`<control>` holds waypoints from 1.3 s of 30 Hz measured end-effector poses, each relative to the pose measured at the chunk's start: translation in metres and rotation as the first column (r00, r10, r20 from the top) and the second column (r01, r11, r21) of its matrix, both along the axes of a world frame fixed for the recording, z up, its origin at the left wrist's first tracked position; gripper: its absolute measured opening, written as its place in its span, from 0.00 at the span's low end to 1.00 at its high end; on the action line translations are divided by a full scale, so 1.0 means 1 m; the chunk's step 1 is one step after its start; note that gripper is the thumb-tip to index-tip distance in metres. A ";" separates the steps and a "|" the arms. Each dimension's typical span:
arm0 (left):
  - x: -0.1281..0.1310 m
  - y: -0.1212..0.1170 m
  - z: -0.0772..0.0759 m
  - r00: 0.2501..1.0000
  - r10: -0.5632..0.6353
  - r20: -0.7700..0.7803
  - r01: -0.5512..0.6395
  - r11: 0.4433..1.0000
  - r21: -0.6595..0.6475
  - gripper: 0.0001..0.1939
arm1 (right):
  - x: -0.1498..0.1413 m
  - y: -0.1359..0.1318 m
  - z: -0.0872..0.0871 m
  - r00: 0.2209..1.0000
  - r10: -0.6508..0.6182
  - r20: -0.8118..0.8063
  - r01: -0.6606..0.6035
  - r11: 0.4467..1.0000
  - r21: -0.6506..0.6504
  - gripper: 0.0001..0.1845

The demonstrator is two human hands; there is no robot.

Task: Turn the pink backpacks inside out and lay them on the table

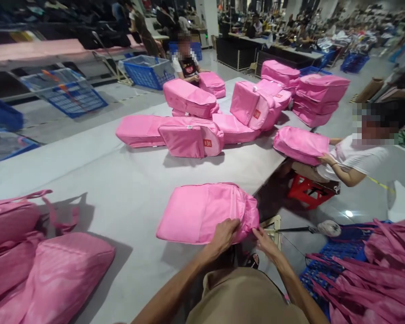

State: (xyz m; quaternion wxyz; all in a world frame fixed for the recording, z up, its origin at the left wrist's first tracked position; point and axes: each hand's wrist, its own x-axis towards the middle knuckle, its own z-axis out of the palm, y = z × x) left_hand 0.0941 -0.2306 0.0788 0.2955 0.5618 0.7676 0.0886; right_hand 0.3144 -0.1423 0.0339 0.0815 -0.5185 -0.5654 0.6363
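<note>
A stuffed pink bag (202, 211) lies flat at the near edge of the grey table (121, 180), right in front of me. My left hand (224, 234) rests on its near edge with the fingers curled over the fabric. My right hand (265, 240) pinches the bag's near right corner, fingers pressed together. Both forearms reach up from the bottom of the view.
Several more pink bags (192, 137) lie and stand across the far table, and others (37, 274) pile at my left. A seated person (357, 157) at the right holds a bag; another person (187, 63) sits at the far end. A blue crate with pink straps (364, 270) stands at my right.
</note>
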 end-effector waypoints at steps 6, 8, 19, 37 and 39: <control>0.040 0.018 0.079 0.944 0.071 0.322 -0.216 0.873 0.438 0.14 | -0.004 0.040 0.090 0.955 -0.216 -0.202 0.269 0.919 0.287 0.35; 0.035 0.019 0.104 0.885 0.109 0.453 -0.342 0.812 0.473 0.17 | -0.009 0.051 0.123 0.960 -0.194 -0.202 0.263 0.871 0.415 0.36; 0.032 -0.041 0.098 0.762 0.248 0.598 -0.540 0.752 0.377 0.27 | -0.073 0.071 0.178 0.960 0.145 0.238 -0.274 0.656 0.703 0.21; -0.020 -0.083 0.092 0.895 0.087 0.438 -0.330 0.790 0.517 0.15 | -0.133 0.067 0.196 0.907 0.250 0.340 -0.420 0.616 0.666 0.18; -0.019 -0.083 0.093 0.909 0.088 0.408 -0.303 0.810 0.502 0.10 | -0.133 0.064 0.195 0.904 0.249 0.348 -0.425 0.614 0.665 0.18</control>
